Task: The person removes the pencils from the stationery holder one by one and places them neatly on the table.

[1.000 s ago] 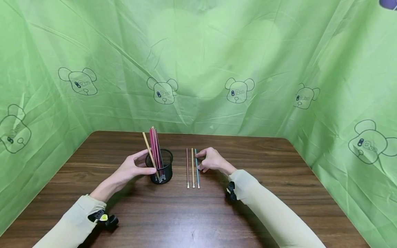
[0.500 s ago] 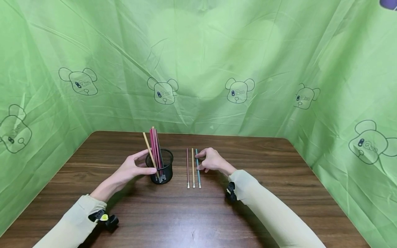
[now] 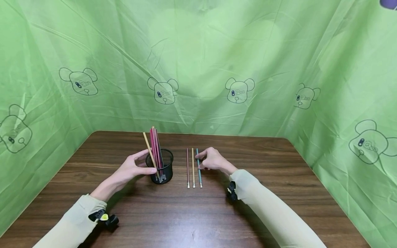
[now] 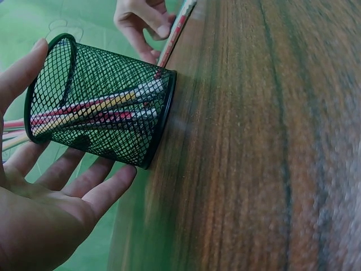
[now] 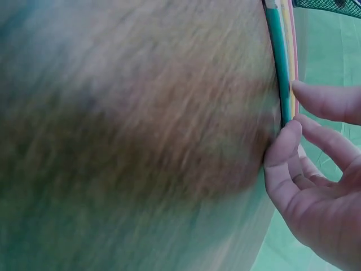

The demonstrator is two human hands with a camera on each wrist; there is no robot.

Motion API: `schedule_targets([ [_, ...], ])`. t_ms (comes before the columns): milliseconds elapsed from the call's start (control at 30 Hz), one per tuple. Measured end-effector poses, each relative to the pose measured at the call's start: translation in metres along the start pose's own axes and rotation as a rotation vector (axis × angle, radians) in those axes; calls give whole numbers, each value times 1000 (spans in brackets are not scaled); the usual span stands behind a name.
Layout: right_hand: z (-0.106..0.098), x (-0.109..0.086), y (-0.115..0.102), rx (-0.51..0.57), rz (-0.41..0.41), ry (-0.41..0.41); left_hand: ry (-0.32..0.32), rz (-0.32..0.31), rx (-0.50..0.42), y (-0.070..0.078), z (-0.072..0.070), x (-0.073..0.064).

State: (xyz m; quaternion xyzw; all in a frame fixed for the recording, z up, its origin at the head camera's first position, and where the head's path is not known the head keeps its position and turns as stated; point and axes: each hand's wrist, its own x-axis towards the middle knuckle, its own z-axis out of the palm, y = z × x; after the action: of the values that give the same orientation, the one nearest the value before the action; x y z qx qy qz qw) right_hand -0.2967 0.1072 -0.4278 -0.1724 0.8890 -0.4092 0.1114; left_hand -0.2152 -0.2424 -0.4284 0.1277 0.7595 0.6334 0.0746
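On the left, a black mesh pencil cup (image 3: 164,172) stands upright with several pink and yellow pencils (image 3: 156,146) in it. My left hand (image 3: 131,168) holds its side, thumb near the rim and fingers along the mesh in the left wrist view. To the right, three pencils lie side by side on the table: a dark pink pencil (image 3: 187,168), a yellow pencil (image 3: 193,168) and a blue pencil (image 3: 200,177). Thumb and fingertips of my right hand (image 3: 212,160) are on the upper half of the blue pencil, which looks teal in the right wrist view (image 5: 275,39).
The brown wooden table (image 3: 198,220) has its back edge just beyond the cup and pencils. Green cloth (image 3: 201,51) with printed bear heads hangs behind and on both sides. Each wrist wears a small black camera mount (image 3: 105,219).
The blue pencil's eraser end has moved slightly right, so its gap to the yellow pencil is wider. My right hand has stayed at its upper half. The left hand and cup have hardly moved.
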Motion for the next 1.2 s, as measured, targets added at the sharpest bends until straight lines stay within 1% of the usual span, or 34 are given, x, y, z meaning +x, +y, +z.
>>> schedule_targets([
  [133,2,2,0,-32,5,15,-1,-3,-4,1,0,0],
  [267,2,2,1,-91,-18,32,-1,-3,-3,2,0,0],
  [367,2,2,1,-115,-34,37,0,-3,-3,2,0,0],
  [500,1,2,0,-111,-33,34,0,-3,-3,2,0,0],
  [733,1,1,-2,-109,-59,29,0,-3,-5,1,0,0],
  [967,2,4,1,-138,-65,46,2,-7,11,1,0,0],
  [1200,1,4,4,-140,-74,47,-1,1,3,0,0,0],
])
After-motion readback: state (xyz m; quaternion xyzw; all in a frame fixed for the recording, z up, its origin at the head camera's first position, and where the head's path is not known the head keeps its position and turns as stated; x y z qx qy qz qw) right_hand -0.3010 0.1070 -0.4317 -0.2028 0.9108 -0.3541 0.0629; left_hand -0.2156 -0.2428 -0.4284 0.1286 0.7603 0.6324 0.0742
